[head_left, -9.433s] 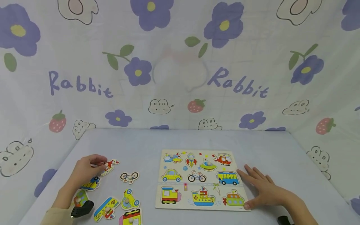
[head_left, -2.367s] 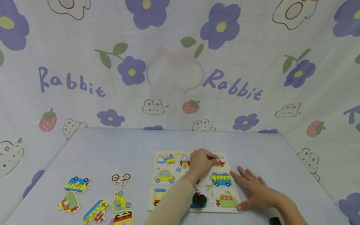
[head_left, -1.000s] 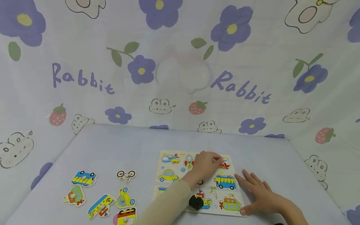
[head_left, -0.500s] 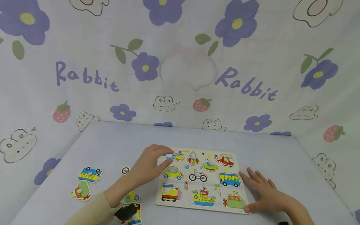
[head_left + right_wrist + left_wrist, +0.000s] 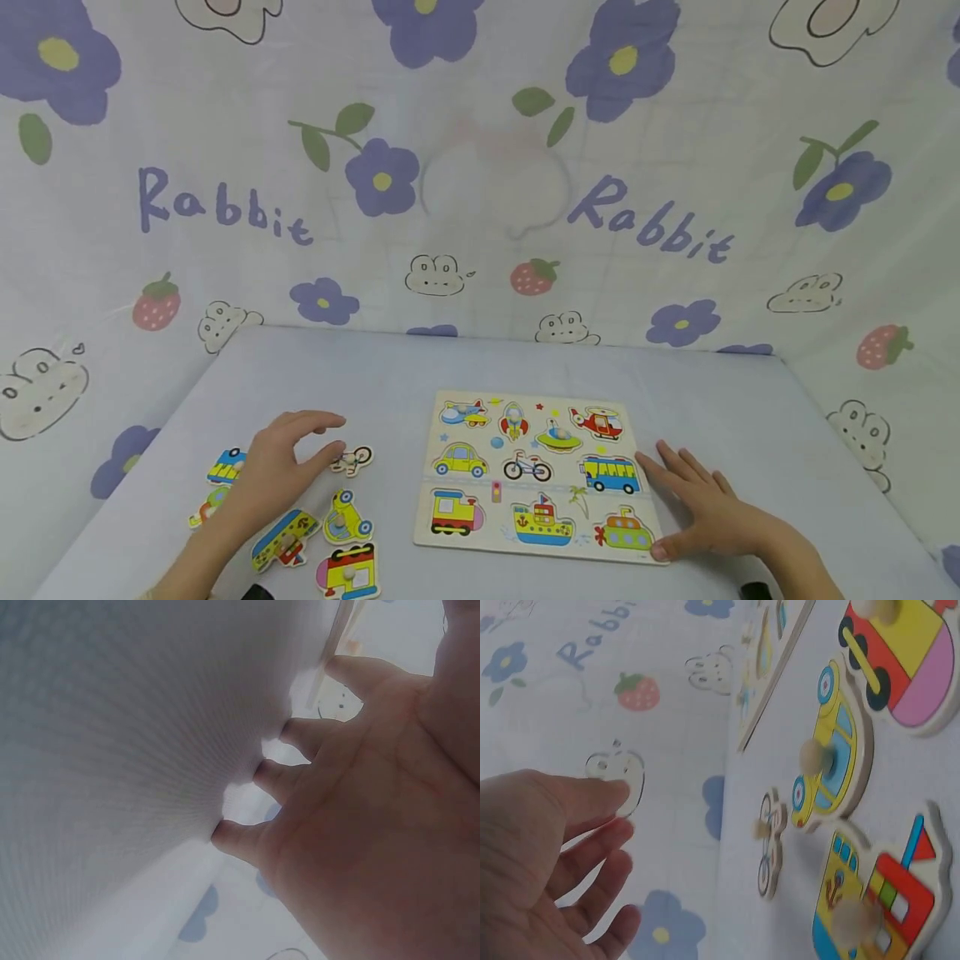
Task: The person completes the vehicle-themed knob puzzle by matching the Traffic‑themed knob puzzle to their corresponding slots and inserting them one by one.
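My left hand point(image 5: 288, 458) hovers near the bicycle puzzle piece point(image 5: 352, 461), its thumb and fingers apart and nothing between them. In the left wrist view that bicycle piece point(image 5: 769, 844), with its wooden knob, lies clear of the fingers. My right hand point(image 5: 708, 508) lies spread at the right edge of the wooden puzzle board point(image 5: 487, 546), thumb and index finger touching it. The right wrist view has its fingertips on the tablecloth. On the board sits the helicopter piece point(image 5: 597, 423), top right. Airplane point(image 5: 463, 413), rocket point(image 5: 513, 422) and flying saucer point(image 5: 558, 437) pieces also sit in their places.
Left of the board lie a car piece point(image 5: 347, 518), a train piece point(image 5: 348, 573) and a ship piece point(image 5: 283, 542). My left hand and arm partly cover the bus piece point(image 5: 227, 467) and the submarine piece point(image 5: 208, 507). A patterned curtain point(image 5: 480, 167) closes off the back.
The left hand took the helicopter piece from the left to the board's top right slot and let go. It then moved back left to the bicycle piece. The right hand stayed by the board.
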The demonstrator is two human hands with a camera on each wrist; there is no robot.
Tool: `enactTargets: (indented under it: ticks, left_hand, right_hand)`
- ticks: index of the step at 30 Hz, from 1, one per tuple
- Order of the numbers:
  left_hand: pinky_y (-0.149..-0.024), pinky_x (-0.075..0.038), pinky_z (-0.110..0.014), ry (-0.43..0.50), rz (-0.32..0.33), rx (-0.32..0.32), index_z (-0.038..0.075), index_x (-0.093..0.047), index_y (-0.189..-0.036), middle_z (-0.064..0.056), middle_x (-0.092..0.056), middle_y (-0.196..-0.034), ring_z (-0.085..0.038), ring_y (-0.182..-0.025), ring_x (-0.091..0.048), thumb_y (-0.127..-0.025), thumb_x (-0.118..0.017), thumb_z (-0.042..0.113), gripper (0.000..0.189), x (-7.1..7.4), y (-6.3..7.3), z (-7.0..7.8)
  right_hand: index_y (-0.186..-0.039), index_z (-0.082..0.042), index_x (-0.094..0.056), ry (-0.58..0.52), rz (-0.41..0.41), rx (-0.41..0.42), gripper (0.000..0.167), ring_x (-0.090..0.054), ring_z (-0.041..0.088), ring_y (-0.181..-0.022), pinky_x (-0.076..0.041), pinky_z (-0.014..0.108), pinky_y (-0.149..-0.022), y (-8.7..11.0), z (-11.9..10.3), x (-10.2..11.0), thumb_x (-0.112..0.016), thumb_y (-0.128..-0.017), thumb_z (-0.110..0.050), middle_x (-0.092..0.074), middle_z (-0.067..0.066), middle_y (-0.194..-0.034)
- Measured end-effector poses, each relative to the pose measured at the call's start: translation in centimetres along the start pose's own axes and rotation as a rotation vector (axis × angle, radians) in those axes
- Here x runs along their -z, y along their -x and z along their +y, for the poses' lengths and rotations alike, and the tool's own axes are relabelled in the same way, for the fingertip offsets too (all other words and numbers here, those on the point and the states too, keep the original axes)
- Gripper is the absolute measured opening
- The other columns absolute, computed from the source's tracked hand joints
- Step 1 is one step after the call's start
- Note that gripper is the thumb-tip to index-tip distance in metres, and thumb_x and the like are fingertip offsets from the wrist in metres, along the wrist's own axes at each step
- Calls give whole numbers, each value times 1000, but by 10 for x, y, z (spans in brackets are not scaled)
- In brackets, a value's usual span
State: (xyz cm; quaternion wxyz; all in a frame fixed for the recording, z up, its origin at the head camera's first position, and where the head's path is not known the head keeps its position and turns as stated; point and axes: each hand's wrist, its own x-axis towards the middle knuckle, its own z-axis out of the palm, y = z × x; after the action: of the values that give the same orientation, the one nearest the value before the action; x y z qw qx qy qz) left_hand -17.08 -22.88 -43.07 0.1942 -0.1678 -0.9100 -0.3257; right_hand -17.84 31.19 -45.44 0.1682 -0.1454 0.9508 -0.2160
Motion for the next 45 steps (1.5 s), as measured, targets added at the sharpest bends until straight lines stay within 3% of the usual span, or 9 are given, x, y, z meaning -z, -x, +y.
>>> enactTargets:
  ticks: [5,9,14,22,32,45]
  left_hand:
    - [-77,-50,-43,8,-43,44,22,-73,-108,11,-68,-104,-13,-93,-59,-83,-81,14,28,16,13,-7]
    - [-76,-51,-40,80,-145,119,27,-75,-106,15,-67,-102,-15,-91,-60,-82,-82,27,25,23,24,-10]
    - [-68,-48,-29,192,-283,171,28,-77,-103,12,-67,-91,-14,-81,-57,-81,-81,39,25,19,38,-15]
    - [-57,-45,-25,309,-437,242,25,-77,-105,5,-65,-82,-16,-73,-57,-83,-80,30,23,13,48,-24]
    - [-56,-46,-26,356,-488,166,25,-76,-103,5,-64,-76,-13,-66,-57,-81,-82,28,23,1,48,-27]
    - [-52,-44,-24,326,-465,146,24,-77,-101,6,-63,-74,-9,-61,-53,-83,-80,22,18,-5,46,-27]
  right_hand:
    - [-155,-16,-31,-4,0,8,115,5,53,-141,6,77,-98,1,-1,0,-86,-62,-56,-7,25,-159]
    - [-155,-16,-31,-1,-5,-1,116,5,53,-141,5,77,-98,2,-1,0,-86,-62,-56,-7,25,-159]
    - [-155,-16,-30,8,-6,0,116,4,53,-141,5,76,-98,3,-3,2,-85,-62,-57,-7,26,-159]
    - [-155,-15,-30,-1,-14,7,117,5,52,-141,5,76,-98,-1,-5,2,-85,-61,-58,-6,26,-159]
    - [-155,-14,-31,-10,-2,2,116,6,55,-139,7,78,-96,0,1,-2,-86,-61,-54,-6,28,-158]
    - [-155,-13,-30,-16,-6,5,115,7,54,-140,7,78,-96,-1,2,-1,-86,-63,-54,-5,27,-159]
